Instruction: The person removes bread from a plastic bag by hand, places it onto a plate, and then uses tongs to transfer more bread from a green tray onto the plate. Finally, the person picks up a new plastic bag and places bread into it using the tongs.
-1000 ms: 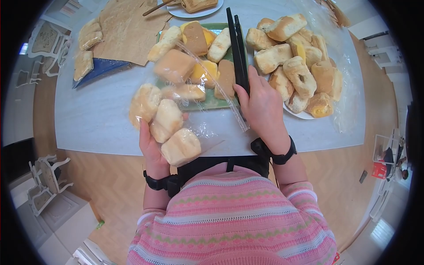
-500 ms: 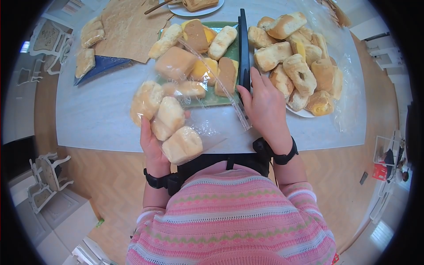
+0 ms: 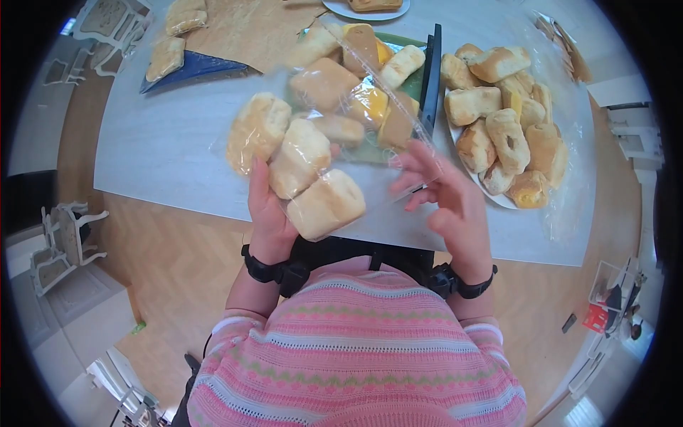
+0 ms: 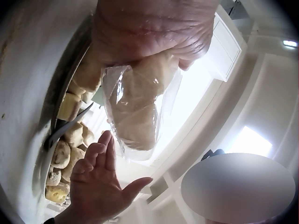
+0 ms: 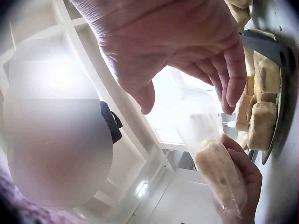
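Note:
My left hand (image 3: 272, 217) holds a clear plastic bag (image 4: 117, 88) from below, thumb up its left side. Inside lie three pale bread rolls (image 3: 327, 206). My right hand (image 3: 459, 210) is off the tongs, its fingers spread and loosely bent with nothing gripped. Its fingertips overlap the bag's right edge in the head view; the right wrist view shows the bag's upper end just below them. The black tongs (image 3: 431, 78) lie along the right edge of a green tray (image 3: 418, 84). Brown-topped and yellow bread pieces (image 3: 324, 84) on that tray show partly through the plastic.
Right of the tongs, a white plate (image 3: 506, 202) is heaped with bread (image 3: 509, 139). Far left are brown paper (image 3: 245, 32), a blue packet (image 3: 203, 67) and wrapped bread (image 3: 166, 58). Another white plate (image 3: 340, 8) stands at the back. Loose clear plastic (image 3: 565, 171) lies at the right.
My right hand has let go of the tongs, left them at the tray's edge, and moved toward me to the bag. The left hand still holds the bag. The head view has turned slightly.

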Tool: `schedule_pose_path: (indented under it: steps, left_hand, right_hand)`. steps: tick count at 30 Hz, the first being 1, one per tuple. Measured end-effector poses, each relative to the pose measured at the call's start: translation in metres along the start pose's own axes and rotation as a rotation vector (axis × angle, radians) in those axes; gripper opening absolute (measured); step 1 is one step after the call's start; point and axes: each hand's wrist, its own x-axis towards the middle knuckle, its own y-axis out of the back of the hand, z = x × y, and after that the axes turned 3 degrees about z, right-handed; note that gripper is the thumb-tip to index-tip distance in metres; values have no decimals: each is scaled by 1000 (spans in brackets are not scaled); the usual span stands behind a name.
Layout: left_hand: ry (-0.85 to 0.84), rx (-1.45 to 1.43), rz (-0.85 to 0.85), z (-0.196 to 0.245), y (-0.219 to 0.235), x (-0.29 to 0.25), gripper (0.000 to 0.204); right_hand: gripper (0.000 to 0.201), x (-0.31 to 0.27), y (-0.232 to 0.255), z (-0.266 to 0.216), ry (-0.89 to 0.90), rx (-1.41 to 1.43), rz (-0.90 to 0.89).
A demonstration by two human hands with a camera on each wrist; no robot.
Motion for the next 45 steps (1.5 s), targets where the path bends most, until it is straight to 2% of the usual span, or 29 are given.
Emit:
schedule_pose_path:
  steps: [1, 2, 4, 5, 7, 8, 10, 11, 13, 15, 17, 18, 20, 21, 23, 25, 27, 29, 31, 35, 38, 41, 43, 45]
  left_hand:
    - [-19, 40, 28, -4, -1, -1, 71]
    - [-22, 38, 29, -8, -2, -3, 71]
    - [-42, 283, 44, -14, -4, -6, 72]
    - [-73, 284, 38, -18, 0, -8, 71]
    - [-126, 309, 47, -16, 1, -11, 68]
    - [-172, 336, 59, -14, 1, -14, 65]
    - [-184, 342, 64, -5, 13, -18, 62]
    - [-191, 350, 69, 0, 18, -20, 60]
    - [-234, 373, 80, 9, 24, -22, 58]
    - [-273, 396, 93, 21, 27, -25, 58]
    - [-366, 647, 8, 34, 28, -27, 55]
    - [-371, 647, 11, 37, 25, -29, 55]
    - [-358, 849, -33, 44, 6, -32, 38]
    - [-365, 849, -29, 46, 8, -33, 38]
    - [-363, 998, -12, 49, 13, -33, 21]
    - [-388, 983, 7, 46, 9, -36, 15]
    - [-407, 969, 18, 44, 10, -36, 9]
    - [-507, 1055, -52, 43, 15, -32, 6]
    - [-494, 996, -68, 40, 14, -29, 8]
    - [-447, 902, -91, 44, 13, -24, 9]
    - [-461, 941, -171, 47, 13, -21, 8]
    - [-479, 979, -239, 52, 17, -20, 7]
    - [-484, 969, -234, 53, 24, -17, 7]
    - [-489, 960, -230, 52, 27, -17, 8]
  right_hand:
    - [59, -1, -12, -6, -12, -79, 23]
    - [59, 1, -17, -4, -13, -82, 19]
    - [37, 3, -22, 2, -18, -128, 123]
    - [37, 2, -24, -1, -16, -130, 119]
    - [18, 0, -28, -7, 46, -174, 230]
    - [18, -3, -30, -7, 46, -177, 224]
    - [12, -6, -32, -6, 217, -198, 278]
    - [12, -7, -32, -6, 218, -200, 270]
    - [10, -9, -33, -6, 383, -302, 252]
    - [10, -12, -40, -6, 409, -303, 260]
    - [10, -13, -45, -6, 437, -306, 268]
    - [10, -14, -46, -4, 437, -333, 247]
    - [11, -15, -49, 1, 438, -355, 218]
    - [11, -15, -49, 5, 452, -378, 200]
    - [11, -18, -51, 10, 465, -402, 181]
    - [10, -22, -52, 12, 385, -282, 273]
    - [9, -25, -47, 15, 369, -297, 314]
    - [9, -25, -39, 18, 353, -311, 353]
    - [9, -24, -31, 21, 299, -307, 374]
    - [9, -26, -21, 20, 299, -319, 394]
    - [10, -28, -12, 20, 258, -185, 385]
    - [14, -29, 5, 21, 287, -271, 289]
    - [17, -27, 11, 22, 325, -148, 137]
    - [16, -29, 15, 24, 286, -126, 129]
